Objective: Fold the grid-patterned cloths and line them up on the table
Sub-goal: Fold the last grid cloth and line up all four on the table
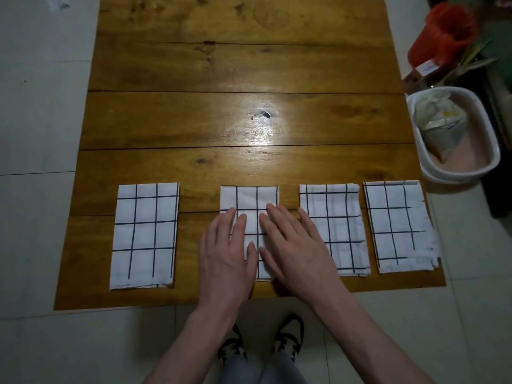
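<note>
Four folded white cloths with dark grid lines, set in one row along the near edge of the brown plank-topped wooden table [238,65]. Far-left folded grid cloth [145,235] lying flat and apart from the rest, with a wide strip of bare wood on its right side. Second folded grid cloth [249,199] near the centre of the row, partly covered by both hands. Left hand [228,256] flat on its left half, fingers straight and spread, grasping nothing. Right hand [295,245] flat on its right half and overlapping the bare wood beside it, fingers likewise extended and released. Palms-down pressure judged to serve flattening of the fold and setting of the crease. Third folded grid cloth [336,230] and far-right folded grid cloth [400,227] close together, layered edges slightly fanned at the right and near sides. Far edges roughly level across the row; spacing uneven. White oval basket [428,173] on the pale tiled floor, right of the table. Task judged near completion.
</note>
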Available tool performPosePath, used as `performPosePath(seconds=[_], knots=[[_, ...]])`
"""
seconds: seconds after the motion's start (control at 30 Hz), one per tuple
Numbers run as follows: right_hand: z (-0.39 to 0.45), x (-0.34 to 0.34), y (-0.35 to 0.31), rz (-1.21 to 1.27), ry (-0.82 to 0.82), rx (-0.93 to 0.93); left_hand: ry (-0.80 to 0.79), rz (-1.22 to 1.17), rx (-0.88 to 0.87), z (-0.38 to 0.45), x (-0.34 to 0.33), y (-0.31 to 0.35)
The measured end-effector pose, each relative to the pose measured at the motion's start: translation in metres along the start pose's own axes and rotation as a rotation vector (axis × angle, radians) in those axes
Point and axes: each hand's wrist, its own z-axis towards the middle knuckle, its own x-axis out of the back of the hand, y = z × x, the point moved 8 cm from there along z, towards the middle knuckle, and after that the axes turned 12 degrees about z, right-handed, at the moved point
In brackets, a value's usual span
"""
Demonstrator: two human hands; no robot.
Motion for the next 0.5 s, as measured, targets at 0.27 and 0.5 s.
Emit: performPosePath(seconds=[0.27,0.5], knots=[[-0.012,0.0,0.011,0.026,0.006,-0.006,-0.021,0.002,-0.003,-0.007,-0.005,0.015],[-0.004,0.007,0.013,0.067,0.031,0.005,0.008,0.012,0.003,0.001,-0.001,0.016]])
